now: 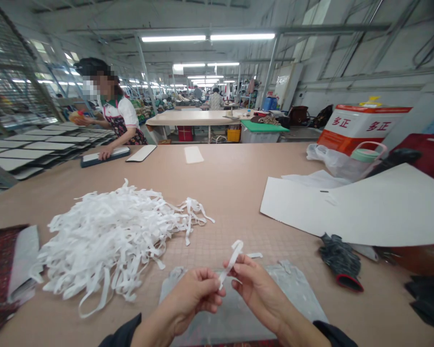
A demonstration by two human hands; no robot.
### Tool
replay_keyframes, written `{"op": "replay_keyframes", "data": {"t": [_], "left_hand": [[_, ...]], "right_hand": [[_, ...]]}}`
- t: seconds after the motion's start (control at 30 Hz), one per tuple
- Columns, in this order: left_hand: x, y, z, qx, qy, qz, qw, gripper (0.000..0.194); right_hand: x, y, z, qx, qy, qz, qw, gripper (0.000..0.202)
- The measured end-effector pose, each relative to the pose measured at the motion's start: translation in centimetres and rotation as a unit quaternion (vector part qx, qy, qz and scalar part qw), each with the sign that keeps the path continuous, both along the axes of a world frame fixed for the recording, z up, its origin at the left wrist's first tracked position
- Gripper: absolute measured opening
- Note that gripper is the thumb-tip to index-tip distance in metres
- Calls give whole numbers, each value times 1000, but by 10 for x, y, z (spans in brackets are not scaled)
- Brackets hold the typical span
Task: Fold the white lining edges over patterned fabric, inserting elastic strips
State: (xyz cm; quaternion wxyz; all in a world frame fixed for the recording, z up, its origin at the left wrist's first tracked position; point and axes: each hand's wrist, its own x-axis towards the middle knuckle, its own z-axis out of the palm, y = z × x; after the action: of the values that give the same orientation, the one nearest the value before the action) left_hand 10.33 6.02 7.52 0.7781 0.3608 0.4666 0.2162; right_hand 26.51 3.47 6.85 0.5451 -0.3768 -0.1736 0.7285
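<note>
A short white strip (232, 260) is held between my two hands, its upper end curling over. My left hand (198, 291) pinches the strip's lower end between thumb and fingers. Higher up, the fingers of my right hand (251, 277) close on the same strip. Beneath both hands lies a grey translucent plastic sheet (292, 289). Just behind my right hand, a small piece of white strip (255, 255) rests on the table. To the left is a large tangled pile of white strips (108, 236).
On the tan table (231, 183) are a large white board (354, 207), a dark glove (340, 260) and an orange-white tin (358, 126) at right. A dark red patterned cloth (2, 274) lies left. Across the table, a person (119, 115) touches a flat panel (104, 156).
</note>
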Motion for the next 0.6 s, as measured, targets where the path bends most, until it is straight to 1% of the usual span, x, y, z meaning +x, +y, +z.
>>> {"op": "replay_keyframes", "data": {"t": [0.13,0.2,0.3,0.37,0.4,0.5,0.6], "left_hand": [[-8,0,-10,75,73,27,994,24],[-10,-1,-12,99,89,24,991,23],[-8,-2,-14,123,98,0,988,25],[-6,-3,-16,140,101,-11,985,23],[-5,-3,-18,145,106,-14,984,21],[-9,-5,-23,137,126,-14,982,21],[-18,-6,-28,112,134,4,985,25]], "right_hand": [[12,4,-6,-3,66,-23,998,21],[15,3,-9,-16,80,-24,996,20],[8,-1,-13,-56,106,24,992,24],[2,-5,-12,-58,115,56,990,25],[0,-6,-11,-46,116,58,990,22],[4,-4,-6,-6,132,25,991,16],[20,0,-1,-11,171,18,985,21]]}}
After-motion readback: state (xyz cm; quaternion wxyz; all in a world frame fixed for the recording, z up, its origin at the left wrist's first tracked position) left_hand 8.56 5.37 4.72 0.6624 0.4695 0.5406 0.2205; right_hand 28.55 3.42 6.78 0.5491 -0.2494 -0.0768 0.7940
